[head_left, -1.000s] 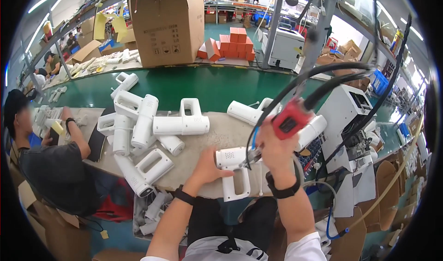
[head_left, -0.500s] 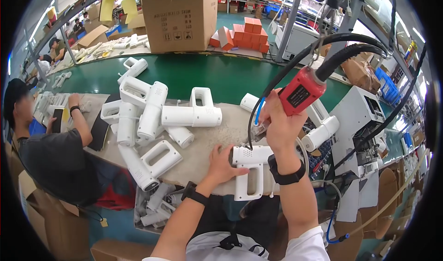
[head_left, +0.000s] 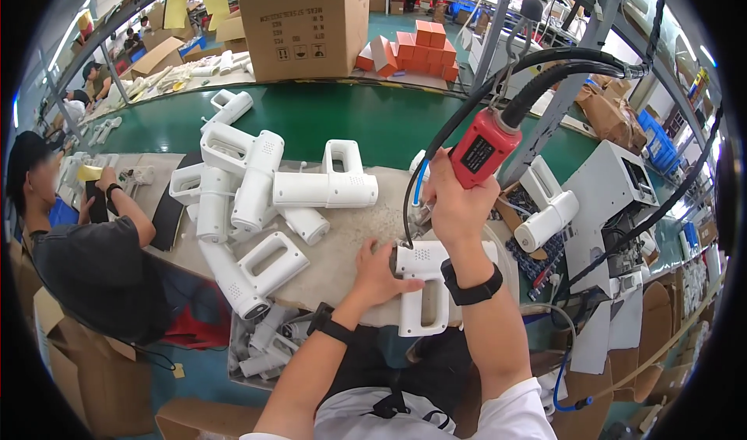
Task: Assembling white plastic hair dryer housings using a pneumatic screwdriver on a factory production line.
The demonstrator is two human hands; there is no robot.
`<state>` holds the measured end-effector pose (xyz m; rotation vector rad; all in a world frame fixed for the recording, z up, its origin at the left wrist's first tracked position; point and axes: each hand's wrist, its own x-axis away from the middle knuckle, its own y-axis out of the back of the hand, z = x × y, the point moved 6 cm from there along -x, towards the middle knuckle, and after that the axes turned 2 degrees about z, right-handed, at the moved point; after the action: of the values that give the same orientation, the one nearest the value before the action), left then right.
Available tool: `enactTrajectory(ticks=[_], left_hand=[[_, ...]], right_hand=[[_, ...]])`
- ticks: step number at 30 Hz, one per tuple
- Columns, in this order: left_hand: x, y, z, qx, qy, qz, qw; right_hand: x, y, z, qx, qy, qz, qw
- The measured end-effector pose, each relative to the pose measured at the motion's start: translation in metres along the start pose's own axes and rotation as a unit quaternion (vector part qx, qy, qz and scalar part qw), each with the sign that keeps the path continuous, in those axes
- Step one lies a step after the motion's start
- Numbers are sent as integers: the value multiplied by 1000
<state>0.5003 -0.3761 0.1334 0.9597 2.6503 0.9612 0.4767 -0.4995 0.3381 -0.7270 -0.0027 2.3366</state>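
Fingers clamped: our left hand on white housing, left end | right hand on red tool near housing | we'd best brace firmly

The nearest white casing was smooth plastic with a soft sheen; the red tool looked like shinier plastic, its thick black hose matt and rubbery. The bench was dull and rough-looking, the green strip behind it smooth and glossy. The tall box was matt cardboard, the sleeve white cloth.
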Motion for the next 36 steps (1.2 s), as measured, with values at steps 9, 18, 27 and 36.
enactTrajectory(ticks=[9, 18, 27, 36], left_hand=[[-1, -3, -2, -42, -32, 18, 998], [-2, -1, -5, 4, -35, -41, 999], [5, 4, -14, -47, -85, -25, 995], [-6, -10, 3, -35, -112, -45, 992]], right_hand=[[7, -12, -21, 38, -44, 9, 998], [10, 3, 20, 25, 28, -37, 999], [26, 1, 29, 28, 12, 8, 999], [37, -12, -10, 30, -61, 16, 998]])
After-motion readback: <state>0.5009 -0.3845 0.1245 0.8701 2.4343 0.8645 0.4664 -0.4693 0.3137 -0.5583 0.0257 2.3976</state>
